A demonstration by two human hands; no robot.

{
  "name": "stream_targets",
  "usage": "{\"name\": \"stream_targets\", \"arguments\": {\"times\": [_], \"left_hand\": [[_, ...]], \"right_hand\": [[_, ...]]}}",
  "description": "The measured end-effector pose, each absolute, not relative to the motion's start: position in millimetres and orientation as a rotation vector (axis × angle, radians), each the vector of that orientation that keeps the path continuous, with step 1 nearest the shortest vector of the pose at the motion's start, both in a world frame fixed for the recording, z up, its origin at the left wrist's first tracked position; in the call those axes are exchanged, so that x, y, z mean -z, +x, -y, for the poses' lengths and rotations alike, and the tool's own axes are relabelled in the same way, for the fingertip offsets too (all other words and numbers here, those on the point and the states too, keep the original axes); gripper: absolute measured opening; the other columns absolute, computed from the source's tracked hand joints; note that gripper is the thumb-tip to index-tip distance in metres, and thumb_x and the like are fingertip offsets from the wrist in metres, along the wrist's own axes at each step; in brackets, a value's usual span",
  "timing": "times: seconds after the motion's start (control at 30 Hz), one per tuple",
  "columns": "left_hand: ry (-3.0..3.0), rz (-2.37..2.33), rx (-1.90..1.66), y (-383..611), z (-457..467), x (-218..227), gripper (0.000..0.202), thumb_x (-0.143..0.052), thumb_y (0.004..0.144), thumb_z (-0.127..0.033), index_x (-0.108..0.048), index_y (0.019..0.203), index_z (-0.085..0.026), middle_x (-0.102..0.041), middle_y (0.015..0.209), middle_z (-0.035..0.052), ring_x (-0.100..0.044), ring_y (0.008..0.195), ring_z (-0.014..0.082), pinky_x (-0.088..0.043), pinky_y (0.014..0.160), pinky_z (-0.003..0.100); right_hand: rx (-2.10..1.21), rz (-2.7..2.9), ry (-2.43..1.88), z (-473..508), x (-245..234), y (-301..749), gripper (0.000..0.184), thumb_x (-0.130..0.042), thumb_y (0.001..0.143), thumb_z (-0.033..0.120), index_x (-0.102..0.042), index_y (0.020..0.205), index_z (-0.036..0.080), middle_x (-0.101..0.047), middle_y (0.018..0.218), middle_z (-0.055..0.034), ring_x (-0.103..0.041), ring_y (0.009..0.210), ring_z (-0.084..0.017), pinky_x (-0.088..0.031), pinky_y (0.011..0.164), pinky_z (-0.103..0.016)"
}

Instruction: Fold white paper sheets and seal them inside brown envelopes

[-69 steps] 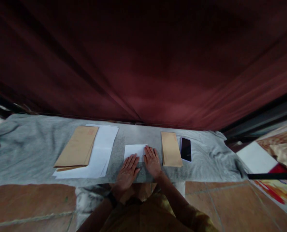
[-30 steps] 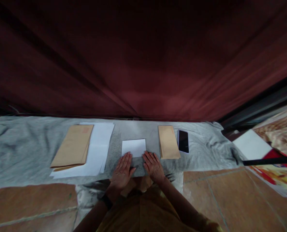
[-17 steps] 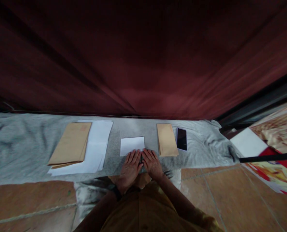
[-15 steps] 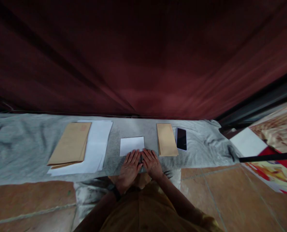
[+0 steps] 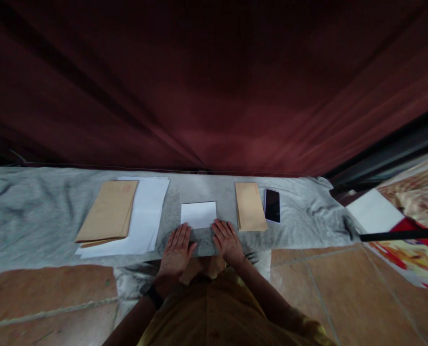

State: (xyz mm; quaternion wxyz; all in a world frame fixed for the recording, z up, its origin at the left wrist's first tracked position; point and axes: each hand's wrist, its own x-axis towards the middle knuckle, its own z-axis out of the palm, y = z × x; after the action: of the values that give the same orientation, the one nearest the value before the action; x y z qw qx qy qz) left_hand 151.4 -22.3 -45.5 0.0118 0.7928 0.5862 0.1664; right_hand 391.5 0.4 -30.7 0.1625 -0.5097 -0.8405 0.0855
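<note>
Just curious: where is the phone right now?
In the head view, the phone lies on the grey cloth, right of centre, right of the narrow envelope.

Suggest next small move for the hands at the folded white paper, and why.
Probably pinch the folded white paper at its near edge with the right hand: both it and the left hand lie flat and open on the grey cloth, fingertips at that edge, holding nothing, and a brown envelope lies to its right.

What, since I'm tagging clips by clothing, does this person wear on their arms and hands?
The left hand and right hand are bare: no gloves. A dark band circles the left wrist. The forearms are uncovered; a mustard-yellow garment covers the torso.
</note>
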Motion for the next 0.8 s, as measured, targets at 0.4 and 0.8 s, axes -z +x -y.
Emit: {"name": "stream_targets", "arguments": {"times": [0.4, 0.8], "left_hand": [[2.505, -1.824, -0.542, 151.3, 20.4, 49.9, 0.062, -0.040, 0.101, -0.045, -0.043, 0.153, -0.011, -0.049, 0.154, 0.0191, -0.046, 0.144, 0.0316, -0.037, 0.119, 0.052], [2.528, -1.815, -0.601, 150.3, 22.4, 51.1, 0.066, -0.043, 0.101, -0.046, -0.033, 0.159, -0.015, -0.047, 0.156, 0.0171, -0.045, 0.145, 0.0304, -0.035, 0.120, 0.051]], "right_hand": [[-0.250, 2.349, -1.527, -46.6, 36.4, 372.2, 0.042, -0.043, 0.106, 0.030, -0.055, 0.145, 0.021, -0.050, 0.155, -0.0075, -0.042, 0.145, -0.023, -0.027, 0.123, -0.047], [-0.316, 2.348, -1.615, -108.1, 23.7, 366.1, 0.048, -0.055, 0.096, 0.021, -0.055, 0.144, 0.020, -0.059, 0.144, -0.0102, -0.049, 0.135, -0.023, -0.027, 0.121, -0.041]]}}
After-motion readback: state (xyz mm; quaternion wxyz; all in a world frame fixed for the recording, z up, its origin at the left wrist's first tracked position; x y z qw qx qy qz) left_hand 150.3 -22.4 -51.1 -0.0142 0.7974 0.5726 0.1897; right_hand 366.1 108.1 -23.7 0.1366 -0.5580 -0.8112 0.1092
